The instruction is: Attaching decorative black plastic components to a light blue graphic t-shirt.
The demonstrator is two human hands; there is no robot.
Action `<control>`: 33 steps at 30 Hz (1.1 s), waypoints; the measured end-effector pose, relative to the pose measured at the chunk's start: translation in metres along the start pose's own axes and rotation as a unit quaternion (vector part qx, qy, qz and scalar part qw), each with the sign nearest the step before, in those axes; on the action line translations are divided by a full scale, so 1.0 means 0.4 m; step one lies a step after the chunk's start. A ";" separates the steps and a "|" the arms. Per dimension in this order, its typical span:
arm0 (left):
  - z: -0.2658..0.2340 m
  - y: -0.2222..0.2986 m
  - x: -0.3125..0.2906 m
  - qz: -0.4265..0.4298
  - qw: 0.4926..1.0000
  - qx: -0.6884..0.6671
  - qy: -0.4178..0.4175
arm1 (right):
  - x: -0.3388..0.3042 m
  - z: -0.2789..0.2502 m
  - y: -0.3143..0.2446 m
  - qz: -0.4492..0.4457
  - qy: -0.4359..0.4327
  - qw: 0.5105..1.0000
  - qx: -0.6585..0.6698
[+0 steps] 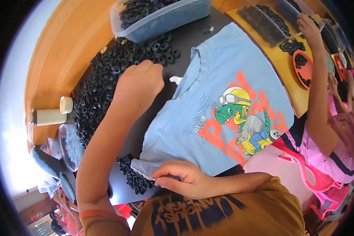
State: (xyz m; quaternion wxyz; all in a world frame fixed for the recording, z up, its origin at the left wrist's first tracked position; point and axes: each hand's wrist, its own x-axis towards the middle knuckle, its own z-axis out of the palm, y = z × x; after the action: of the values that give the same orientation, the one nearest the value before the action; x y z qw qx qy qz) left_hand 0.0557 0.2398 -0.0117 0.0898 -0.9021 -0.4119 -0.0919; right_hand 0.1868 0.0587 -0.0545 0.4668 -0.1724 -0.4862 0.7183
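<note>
A light blue T-shirt (177,118) with a printed cartoon dinosaur lies spread over the dark table, and small clear pieces (200,124) are scattered on it. My left hand (139,86) is closed at the edge of a large heap of black toothed plastic parts (102,86); its fingertips are hidden behind the knuckles. By the shirt's sleeve hem, my right hand (185,179) is bent with thumb and forefinger together. What it pinches, if anything, is too small to make out. A smaller heap of black parts (135,181) lies beside that hem.
A clear tub (165,23) of black parts stands at the far edge. On the left are a round clear dish (70,147) and a cream cylinder (49,117). To the right, another person's arm (318,90) reaches over bins (263,25) and a red plate (303,69).
</note>
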 end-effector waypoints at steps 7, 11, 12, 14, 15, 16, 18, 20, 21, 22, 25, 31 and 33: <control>-0.180 -0.119 0.152 -0.172 0.953 -0.188 0.162 | 0.005 0.006 0.008 -0.004 -0.019 1.000 0.002; -0.194 -0.083 0.102 -0.260 0.895 -0.319 0.172 | 0.002 0.003 0.007 0.069 -0.018 0.993 0.095; -0.185 -0.077 0.075 -0.201 0.920 -0.307 0.137 | 0.002 -0.008 0.007 0.071 -0.008 0.993 0.095; -0.205 -0.043 -0.032 -0.170 0.967 -0.181 0.060 | 0.005 -0.010 -0.012 0.090 -0.015 0.994 0.054; -0.171 -0.086 -0.120 -0.165 0.975 -0.143 0.035 | 0.005 -0.007 -0.011 0.096 -0.022 0.994 0.039; -0.143 -0.091 -0.196 -0.152 0.977 -0.140 0.057 | 0.003 -0.005 -0.005 0.105 -0.016 0.993 0.045; -0.152 -0.061 -0.333 -0.189 0.973 -0.127 0.032 | 0.003 0.009 -0.005 0.113 -0.011 0.993 0.044; -0.149 -0.027 -0.434 -0.246 0.964 -0.092 0.037 | 0.004 0.017 -0.005 0.116 0.003 0.993 0.033; -0.143 -0.016 -0.477 -0.253 0.966 -0.043 0.016 | 0.003 0.017 -0.004 0.107 0.001 0.994 0.032; -0.141 0.002 -0.498 -0.257 0.966 -0.032 0.008 | 0.004 0.018 -0.002 0.097 -0.002 0.995 0.030; -0.139 0.026 -0.535 -0.264 0.964 0.001 -0.019 | 0.004 0.019 0.002 0.081 0.002 0.997 0.017; -0.127 0.004 -0.590 -0.308 0.950 -0.015 0.044 | 0.000 0.030 0.010 0.062 0.003 0.998 0.003; -0.130 0.002 -0.576 -0.290 0.954 -0.028 0.068 | 0.003 0.036 0.011 0.059 0.002 0.998 -0.005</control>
State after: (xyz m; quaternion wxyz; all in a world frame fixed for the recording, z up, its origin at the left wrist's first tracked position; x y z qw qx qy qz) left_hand -0.0966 0.0594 -0.0166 0.0615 -0.7375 -0.6461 -0.1867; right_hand 0.1737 0.0515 -0.0512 0.4239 -0.2043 -0.4775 0.7420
